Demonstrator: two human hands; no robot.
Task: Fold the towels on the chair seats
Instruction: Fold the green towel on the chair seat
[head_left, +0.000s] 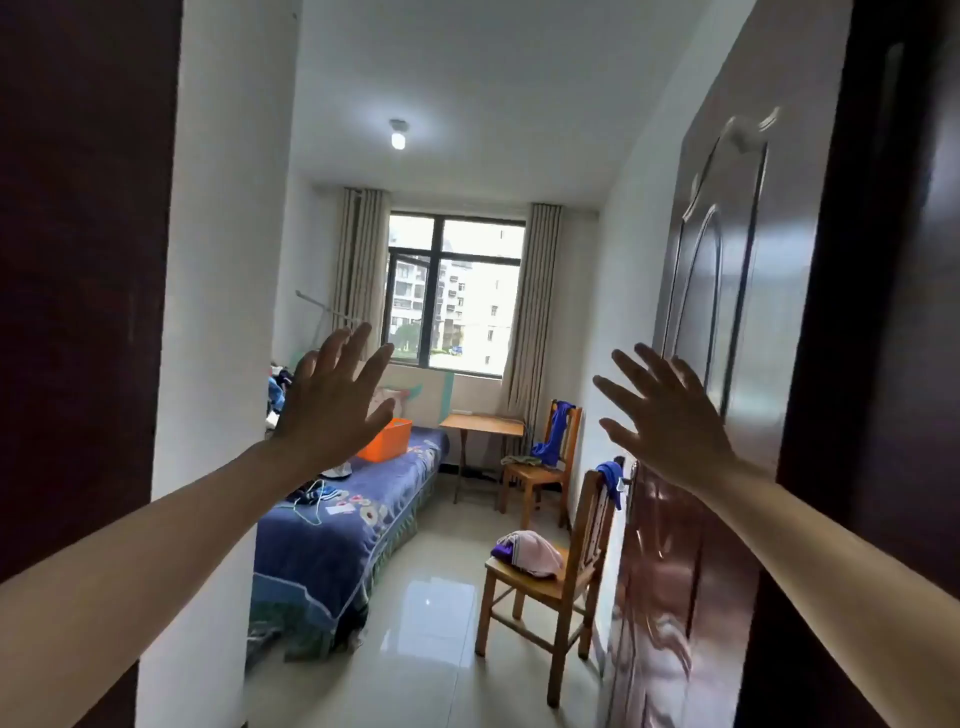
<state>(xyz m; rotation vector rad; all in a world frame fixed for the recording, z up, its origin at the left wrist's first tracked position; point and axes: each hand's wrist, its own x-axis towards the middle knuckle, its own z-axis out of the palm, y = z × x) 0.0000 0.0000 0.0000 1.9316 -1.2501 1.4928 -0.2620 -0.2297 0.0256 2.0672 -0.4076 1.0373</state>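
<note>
**At the doorway, nothing yet in hand**

The person stands at the threshold with both arms stretched forward. The left hand (332, 400) and right hand (670, 415) are spread flat, fingers wide apart; neither grip has hold of anything.

As I judge it, folding has not begun; this is the approach. The next move calls for walking in past the open door (701, 364) to the nearer chair (545, 577), at about five o'clock in the room, against the right wall.

A pink and purple towel heap (524, 553) lies crumpled on that seat, well apart from both hands and below the right one. The farther chair (540, 467), around three o'clock beside the small desk (483, 426), carries blue cloth (550, 436) draped over its back and seat.
</note>
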